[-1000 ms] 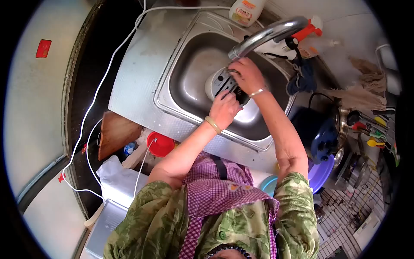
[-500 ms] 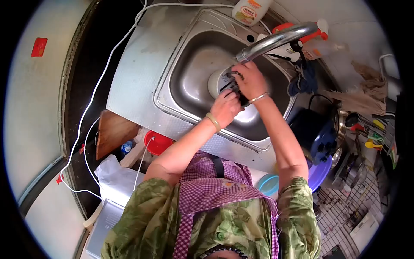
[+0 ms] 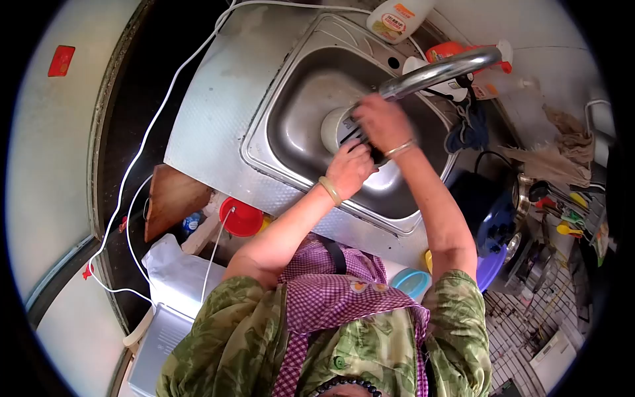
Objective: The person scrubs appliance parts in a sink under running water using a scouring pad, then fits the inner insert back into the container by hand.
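My left hand [image 3: 351,170] is closed around the near edge of a dark object [image 3: 377,155] over the sink. My fingers cover most of that object, so its kind cannot be made out. My right hand [image 3: 382,124], smeared by motion, is curled over its far side, below the faucet [image 3: 442,71]. What the right fingers hold is hidden. Just left of both hands, a round white container [image 3: 331,130] with dark markings sits in the steel sink [image 3: 297,109], partly covered by the hands.
Behind the sink stand a white bottle [image 3: 395,21] and a red-topped spray bottle [image 3: 444,51]. Dark blue gloves or cloth [image 3: 466,132] hang at the right rim. A white cable [image 3: 142,149] runs along the left. Below the counter are a red bucket [image 3: 241,217] and a wooden board [image 3: 173,202].
My right hand has moved slightly and is now blurred over the dark object. The left hand keeps its grip. The whole view has shifted a little.
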Demonstrator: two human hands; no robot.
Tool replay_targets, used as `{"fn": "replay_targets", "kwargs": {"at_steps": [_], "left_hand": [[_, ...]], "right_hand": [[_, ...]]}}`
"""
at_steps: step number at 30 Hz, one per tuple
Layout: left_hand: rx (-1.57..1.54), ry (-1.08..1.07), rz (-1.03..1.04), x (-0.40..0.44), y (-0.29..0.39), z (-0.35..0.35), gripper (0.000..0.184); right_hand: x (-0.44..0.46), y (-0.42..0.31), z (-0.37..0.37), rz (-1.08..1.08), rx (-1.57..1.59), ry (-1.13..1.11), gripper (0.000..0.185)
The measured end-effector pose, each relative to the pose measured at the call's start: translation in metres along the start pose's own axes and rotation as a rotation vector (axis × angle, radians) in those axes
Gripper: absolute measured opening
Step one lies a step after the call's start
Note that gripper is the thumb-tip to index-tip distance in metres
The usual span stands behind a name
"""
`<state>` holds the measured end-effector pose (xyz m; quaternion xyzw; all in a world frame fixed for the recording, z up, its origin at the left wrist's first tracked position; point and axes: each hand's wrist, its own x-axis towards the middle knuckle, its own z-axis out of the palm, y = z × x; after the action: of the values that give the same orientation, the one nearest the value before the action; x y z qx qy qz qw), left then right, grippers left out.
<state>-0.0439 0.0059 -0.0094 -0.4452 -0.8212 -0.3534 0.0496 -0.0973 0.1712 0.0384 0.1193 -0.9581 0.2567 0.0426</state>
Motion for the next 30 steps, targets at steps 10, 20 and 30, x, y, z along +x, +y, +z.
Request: {"fn": "replay_targets", "kwargs": {"at_steps": [10, 20, 30], "left_hand": [[0.004, -0.072, -0.003, 0.001, 0.000, 0.002, 0.014], [-0.015, 0.230, -0.487, 0.006, 0.001, -0.035, 0.050], [-0.883, 0.242, -0.795, 0.021, -0.052, 0.032, 0.046]], "right_hand": [[-0.024, 0.007, -0.008, 0.152, 0.056, 0.142, 0.012], [-0.043, -0.013, 0.007, 0.257, 0.085, 0.249, 0.017], [-0.065, -0.058, 0.024, 0.162, 0.021, 0.235, 0.011]]}}
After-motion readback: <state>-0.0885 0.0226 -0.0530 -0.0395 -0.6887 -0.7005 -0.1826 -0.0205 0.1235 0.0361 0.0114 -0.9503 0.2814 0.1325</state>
